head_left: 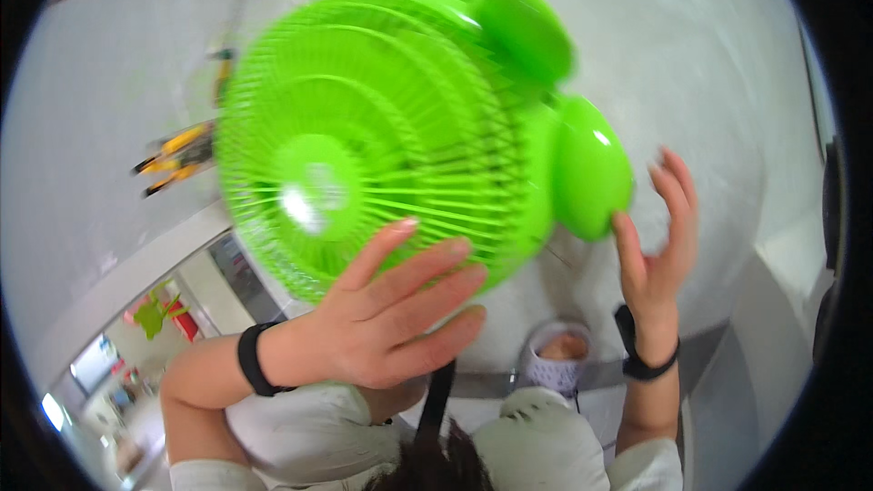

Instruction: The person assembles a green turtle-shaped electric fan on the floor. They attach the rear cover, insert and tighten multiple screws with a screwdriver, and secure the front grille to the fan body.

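Glossy green caged fan (318,191) tilts near the bench's (682,55) near edge; my left hand (400,314) lies spread across its grille, my right hand (662,259) half-open beside a lobe (596,168). With neither gripping, the fan could tip or slip.

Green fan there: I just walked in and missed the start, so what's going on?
A person's left hand is spread over the grille of a green fan. The right hand is open, its thumb at or near a rounded green lobe. A yellow-handled tool, blurred, lies to the left.
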A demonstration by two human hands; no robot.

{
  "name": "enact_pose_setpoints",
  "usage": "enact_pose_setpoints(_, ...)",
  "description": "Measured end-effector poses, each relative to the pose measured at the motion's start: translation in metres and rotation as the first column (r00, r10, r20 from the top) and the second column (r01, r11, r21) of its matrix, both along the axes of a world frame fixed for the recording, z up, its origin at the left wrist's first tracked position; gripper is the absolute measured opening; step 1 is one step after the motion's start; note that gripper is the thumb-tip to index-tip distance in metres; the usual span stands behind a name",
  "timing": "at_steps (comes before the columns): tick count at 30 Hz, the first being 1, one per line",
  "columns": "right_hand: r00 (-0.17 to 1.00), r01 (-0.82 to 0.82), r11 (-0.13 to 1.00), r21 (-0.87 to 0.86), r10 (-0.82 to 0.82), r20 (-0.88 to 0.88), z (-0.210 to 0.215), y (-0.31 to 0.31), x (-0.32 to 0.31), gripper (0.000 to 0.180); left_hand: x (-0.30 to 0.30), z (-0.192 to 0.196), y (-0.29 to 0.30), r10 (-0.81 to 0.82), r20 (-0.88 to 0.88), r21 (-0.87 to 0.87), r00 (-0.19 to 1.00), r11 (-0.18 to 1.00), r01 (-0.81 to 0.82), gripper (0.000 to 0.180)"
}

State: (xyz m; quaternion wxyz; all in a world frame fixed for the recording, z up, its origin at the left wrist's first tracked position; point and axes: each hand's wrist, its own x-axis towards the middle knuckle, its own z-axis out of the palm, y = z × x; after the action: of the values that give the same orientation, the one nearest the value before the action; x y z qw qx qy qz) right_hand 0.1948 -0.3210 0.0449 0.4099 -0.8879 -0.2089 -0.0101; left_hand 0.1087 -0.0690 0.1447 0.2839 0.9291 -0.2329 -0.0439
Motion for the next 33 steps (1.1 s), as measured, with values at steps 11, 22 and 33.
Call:
enact_pose_setpoints(11, 0.771, -0.636, 0.772, 0.003, 0.635, 0.049, 0.088, 0.118, -0.008, 0.039, -0.112, -0.032, 0.209, 0.841, 0.340, -0.036, 0.420, 0.458, -0.888, 0.021)
enact_pose_setpoints(22, 0.483, -0.828, 0.392, -0.401, 0.862, -0.156, 0.137, 0.241, -0.052, 0.060, -0.137, -0.156, 0.343, 0.840, -0.542, -0.326, 0.029, -0.178, -0.928, 0.072)
enact_pose_setpoints(33, 0.488, -0.798, 0.272, -0.537, 0.816, -0.311, 0.125, 0.266, -0.075, 0.077, -0.129, -0.192, 0.401, 0.996, 0.061, -0.125, 0.058, 0.065, -0.990, 0.049)
